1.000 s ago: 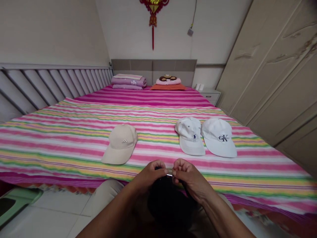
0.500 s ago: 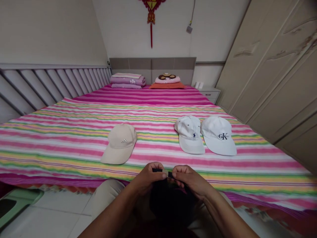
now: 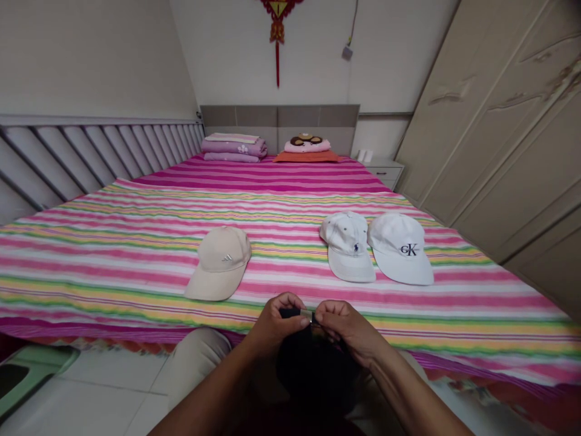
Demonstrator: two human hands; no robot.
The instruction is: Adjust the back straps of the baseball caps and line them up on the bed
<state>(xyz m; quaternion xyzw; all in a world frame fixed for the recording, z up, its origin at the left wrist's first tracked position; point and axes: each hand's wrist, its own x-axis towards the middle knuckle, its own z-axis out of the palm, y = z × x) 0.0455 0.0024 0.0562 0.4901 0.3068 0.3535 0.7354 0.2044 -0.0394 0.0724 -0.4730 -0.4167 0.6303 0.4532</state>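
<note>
A black cap [image 3: 313, 369] hangs below my two hands, over my lap. My left hand [image 3: 279, 321] pinches the left part of its black strap, beside a small metal buckle [image 3: 307, 315]. The fingers of my right hand [image 3: 342, 324] are closed on the strap just right of the buckle. Ahead on the striped bed lie a beige cap [image 3: 223, 260] to the left, and a white cap with a small dark logo [image 3: 348, 245] next to a white CK cap [image 3: 400, 247] to the right.
Folded purple bedding [image 3: 233, 148] and a pink and orange pile [image 3: 306, 150] are by the headboard [image 3: 318, 118]. A green stool [image 3: 34, 372] stands at the lower left. A nightstand [image 3: 385, 172] and wardrobe [image 3: 490, 127] are on the right.
Both hands have shifted slightly at the strap, and more of the metal buckle shows between them. The caps on the bed have not moved.
</note>
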